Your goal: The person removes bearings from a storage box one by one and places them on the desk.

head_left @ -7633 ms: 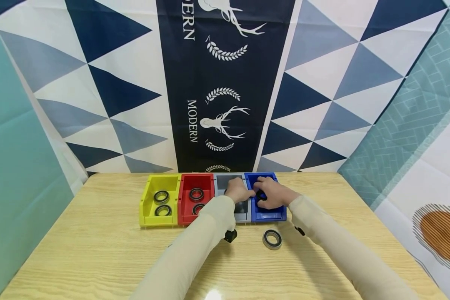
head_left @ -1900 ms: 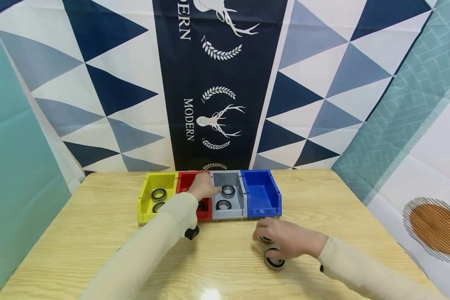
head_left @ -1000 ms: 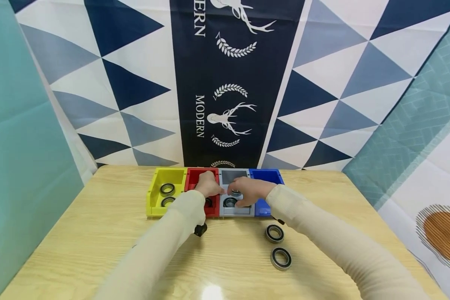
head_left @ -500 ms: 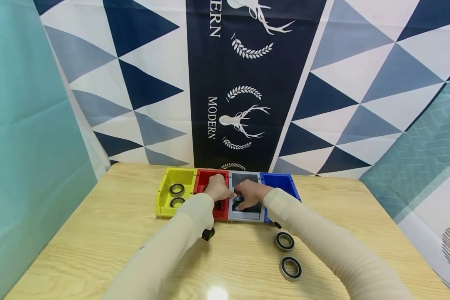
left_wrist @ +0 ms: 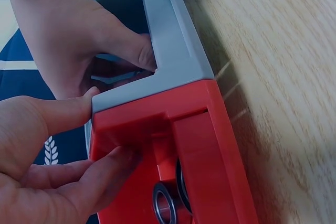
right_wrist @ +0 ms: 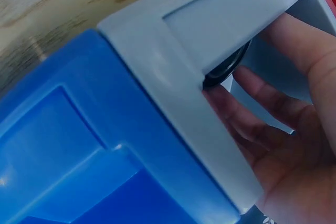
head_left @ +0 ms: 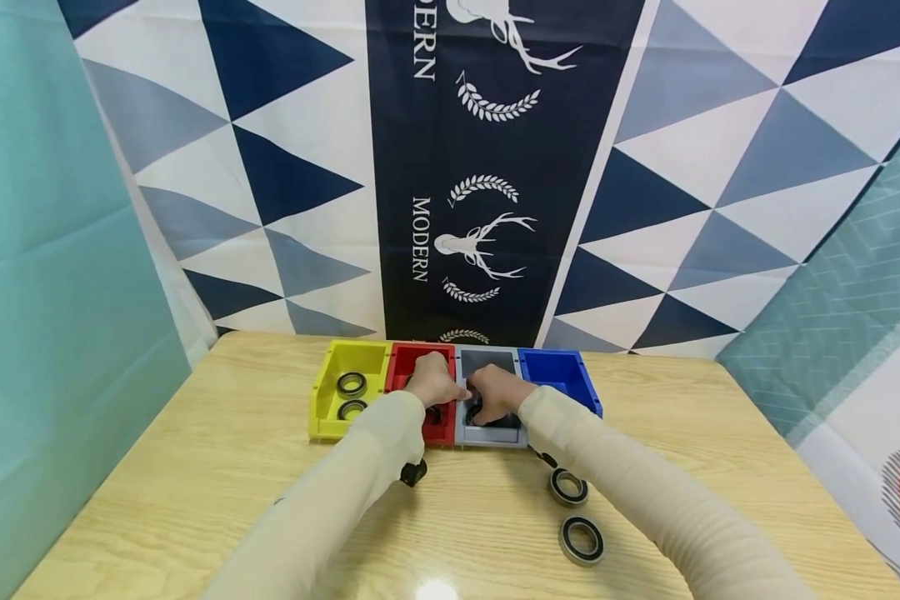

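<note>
My right hand (head_left: 495, 392) reaches down into the grey bin (head_left: 491, 436). In the right wrist view its thumb and fingers pinch a black-sealed ball bearing (right_wrist: 226, 71), partly hidden behind the bin's front lip. My left hand (head_left: 432, 381) grips the wall where the red bin (head_left: 440, 434) meets the grey one. The left wrist view shows the thumb on the rim and the other fingers inside the red bin. Two bearings lie in that bin, one of them a ring (left_wrist: 156, 203) near the front wall.
A yellow bin (head_left: 328, 429) with two bearings ends the row on the left, a blue bin (head_left: 562, 367) on the right. On the wooden table (head_left: 195, 467), one bearing (head_left: 567, 502) lies before the bins and another bearing (head_left: 580, 560) nearer me.
My right hand has moved from the bearings on the table into the grey bin and lower within it. My left hand stays at the red bin. The blue bin no longer holds the bearing seen earliest.
</note>
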Tool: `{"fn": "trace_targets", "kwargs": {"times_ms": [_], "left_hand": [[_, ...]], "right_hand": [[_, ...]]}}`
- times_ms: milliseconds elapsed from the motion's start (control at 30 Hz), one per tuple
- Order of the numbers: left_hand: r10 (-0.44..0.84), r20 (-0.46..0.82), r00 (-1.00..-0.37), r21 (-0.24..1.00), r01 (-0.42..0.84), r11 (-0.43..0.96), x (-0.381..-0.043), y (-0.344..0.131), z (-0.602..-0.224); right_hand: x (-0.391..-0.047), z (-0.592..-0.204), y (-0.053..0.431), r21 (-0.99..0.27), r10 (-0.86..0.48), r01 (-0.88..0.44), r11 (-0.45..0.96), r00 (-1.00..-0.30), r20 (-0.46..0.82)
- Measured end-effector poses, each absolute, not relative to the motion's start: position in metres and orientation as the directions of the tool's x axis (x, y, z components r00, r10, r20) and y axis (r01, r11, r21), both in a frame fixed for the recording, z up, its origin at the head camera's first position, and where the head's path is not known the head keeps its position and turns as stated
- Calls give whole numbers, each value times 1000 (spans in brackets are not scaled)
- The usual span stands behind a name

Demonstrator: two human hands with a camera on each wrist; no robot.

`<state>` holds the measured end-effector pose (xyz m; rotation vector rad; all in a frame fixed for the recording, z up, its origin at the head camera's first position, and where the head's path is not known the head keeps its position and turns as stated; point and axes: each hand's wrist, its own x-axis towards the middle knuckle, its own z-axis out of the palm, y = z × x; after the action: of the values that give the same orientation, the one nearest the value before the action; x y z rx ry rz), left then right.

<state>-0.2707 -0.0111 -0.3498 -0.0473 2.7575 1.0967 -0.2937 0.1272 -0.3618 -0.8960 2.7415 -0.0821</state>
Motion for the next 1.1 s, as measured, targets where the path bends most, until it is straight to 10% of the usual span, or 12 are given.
{"fn": "trace_targets", "kwargs": {"times_ms": [1100], "left_hand": [[13,-181,-983,658,-111,745,-270,-11,-349]], "right_hand": [[-261,-393,128,-126,-488,-491,862,-871,56]]}}
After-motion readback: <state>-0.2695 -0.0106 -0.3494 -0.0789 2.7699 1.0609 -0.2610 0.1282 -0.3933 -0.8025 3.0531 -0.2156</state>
